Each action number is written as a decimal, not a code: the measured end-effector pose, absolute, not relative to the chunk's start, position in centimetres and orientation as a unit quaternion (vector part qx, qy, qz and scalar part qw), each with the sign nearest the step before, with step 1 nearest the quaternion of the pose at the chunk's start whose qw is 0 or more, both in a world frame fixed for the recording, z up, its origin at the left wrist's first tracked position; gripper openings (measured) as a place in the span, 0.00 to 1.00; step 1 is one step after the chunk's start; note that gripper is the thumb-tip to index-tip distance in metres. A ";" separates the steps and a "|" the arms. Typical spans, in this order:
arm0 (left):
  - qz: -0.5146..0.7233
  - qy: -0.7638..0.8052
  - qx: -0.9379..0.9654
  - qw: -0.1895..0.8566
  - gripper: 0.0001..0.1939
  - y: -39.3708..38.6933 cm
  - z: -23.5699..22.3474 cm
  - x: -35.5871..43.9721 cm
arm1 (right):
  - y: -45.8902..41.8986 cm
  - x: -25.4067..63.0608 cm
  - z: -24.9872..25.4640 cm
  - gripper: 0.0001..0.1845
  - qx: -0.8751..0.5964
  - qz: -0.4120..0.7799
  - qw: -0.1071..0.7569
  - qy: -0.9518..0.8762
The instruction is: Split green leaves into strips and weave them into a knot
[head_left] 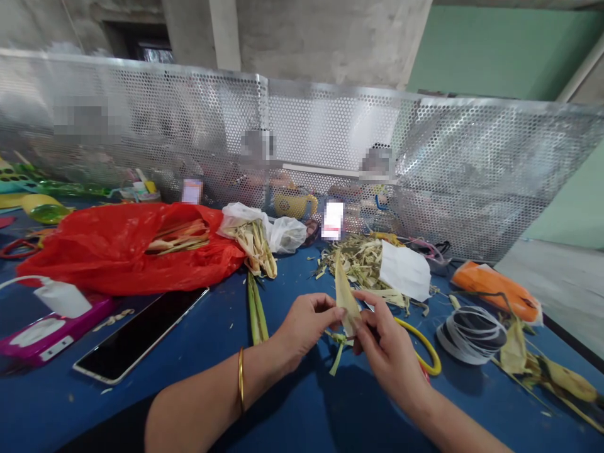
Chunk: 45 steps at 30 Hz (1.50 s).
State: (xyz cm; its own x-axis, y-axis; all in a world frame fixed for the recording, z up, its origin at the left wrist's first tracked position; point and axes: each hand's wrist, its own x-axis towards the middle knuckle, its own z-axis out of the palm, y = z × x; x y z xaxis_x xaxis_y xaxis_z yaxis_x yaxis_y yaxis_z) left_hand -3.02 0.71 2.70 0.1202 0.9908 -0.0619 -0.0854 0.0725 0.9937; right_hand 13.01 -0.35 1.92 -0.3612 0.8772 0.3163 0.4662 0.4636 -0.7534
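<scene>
My left hand pinches one edge of a pale dried leaf, which looks like corn husk and points upward to a tip. From the other side, my right hand grips the lower part of the same leaf between thumb and fingers. Below them hangs or lies a thin green knotted strip; whether it joins the leaf I cannot tell. Yellow-handled scissors rest beside my right hand, partly hidden by it. Green stalks lie to the left of my left wrist.
A red plastic bag of dried strips, a smartphone and a purple power strip occupy the left. Leaf scraps, a spool of white line and an orange packet sit right. A perforated metal screen stands behind.
</scene>
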 end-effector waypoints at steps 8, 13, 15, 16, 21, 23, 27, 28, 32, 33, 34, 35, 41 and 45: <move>0.492 0.455 0.442 0.596 0.11 1.2 2.8 -3.6 | 0.0 13.6 3.2 0.14 -0.388 0.232 0.351 -0.820; 0.481 0.447 0.403 0.638 0.12 1.0 3.0 -3.5 | 0.1 13.8 3.3 0.10 -0.371 0.173 0.362 -0.837; 0.476 0.444 0.404 0.643 0.13 0.9 3.1 -3.4 | 0.1 13.8 3.2 0.09 -0.369 0.166 0.361 -0.840; 0.474 0.444 0.404 0.644 0.12 0.8 3.1 -3.4 | 0.0 13.8 3.2 0.09 -0.368 0.165 0.359 -0.842; 0.478 0.443 0.395 0.647 0.13 0.8 3.0 -3.3 | 0.1 13.8 3.1 0.10 -0.355 0.153 0.356 -0.851; 0.476 0.443 0.401 0.646 0.13 0.8 3.0 -3.3 | 0.1 13.8 3.1 0.10 -0.351 0.149 0.356 -0.853; 0.467 0.434 0.444 0.630 0.14 0.7 3.2 -3.4 | 0.1 13.9 3.1 0.12 -0.348 0.122 0.363 -0.856; 0.465 0.432 0.450 0.628 0.15 0.6 3.3 -3.4 | 0.1 14.0 3.1 0.12 -0.350 0.114 0.364 -0.856; 0.470 0.440 0.434 0.630 0.16 0.5 3.3 -3.2 | 0.1 13.9 3.2 0.09 -0.360 0.119 0.372 -0.847; 0.472 0.440 0.430 0.631 0.15 0.5 3.3 -3.2 | 0.1 13.8 3.2 0.08 -0.361 0.131 0.377 -0.842; 0.473 0.439 0.429 0.632 0.15 0.4 3.2 -3.1 | 0.1 13.8 3.2 0.08 -0.362 0.146 0.383 -0.837; 0.473 0.438 0.431 0.631 0.14 0.4 3.2 -3.0 | 0.1 13.7 3.2 0.07 -0.364 0.160 0.388 -0.831; 0.493 0.445 0.471 0.581 0.10 0.2 3.1 -2.7 | 0.2 13.4 3.3 0.09 -0.413 0.234 0.398 -0.785; 0.490 0.460 0.496 0.550 0.09 0.2 3.2 -2.7 | 0.3 13.3 3.1 0.10 -0.447 0.310 0.406 -0.735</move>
